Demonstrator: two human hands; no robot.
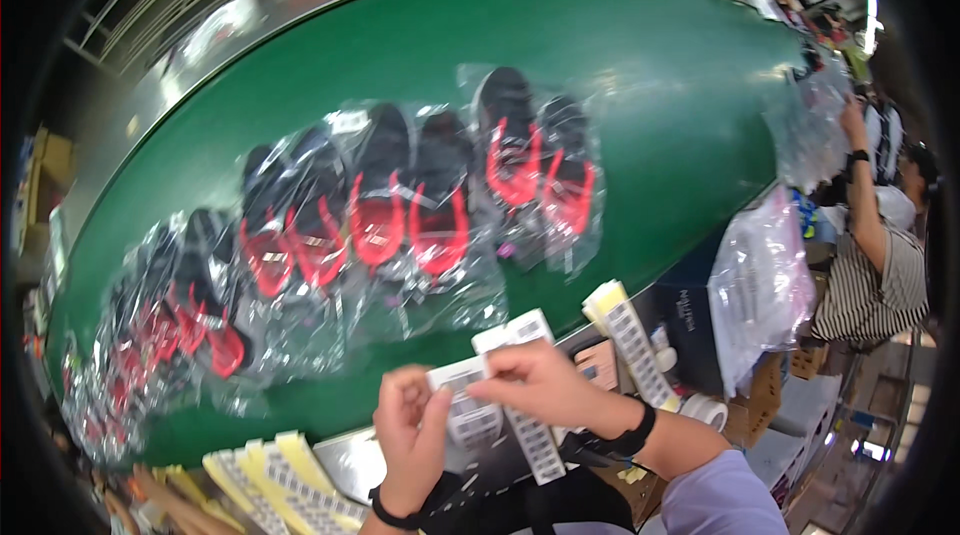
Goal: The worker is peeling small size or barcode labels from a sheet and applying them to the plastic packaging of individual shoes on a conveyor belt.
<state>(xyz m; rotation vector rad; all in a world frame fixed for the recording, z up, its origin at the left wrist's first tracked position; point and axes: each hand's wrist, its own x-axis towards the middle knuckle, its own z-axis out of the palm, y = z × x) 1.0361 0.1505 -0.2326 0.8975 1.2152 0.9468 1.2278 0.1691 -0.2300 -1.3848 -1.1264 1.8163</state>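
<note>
Between my two hands is a white sheet of printed labels [470, 422], pinched near its top edge. My left hand [412, 430] grips its left side with thumb and fingers closed. The fingers of my right hand [540, 385] close on its upper right corner. Another strip of labels [538, 450] shows below my right hand, and a white label piece [520, 327] sticks up behind it; I cannot tell whether they are joined. Just beyond my hands, pairs of black and red shoes [378, 220] in clear plastic bags lie in a row on a green belt [660, 65].
Yellow-backed label strips [290, 475] lie along the near edge at left, with another label stack [635, 345] at right. A dark box [690, 310] with clear plastic bags [760, 285] stands at right. A co-worker in a striped shirt [870, 295] reaches over the belt's far right end.
</note>
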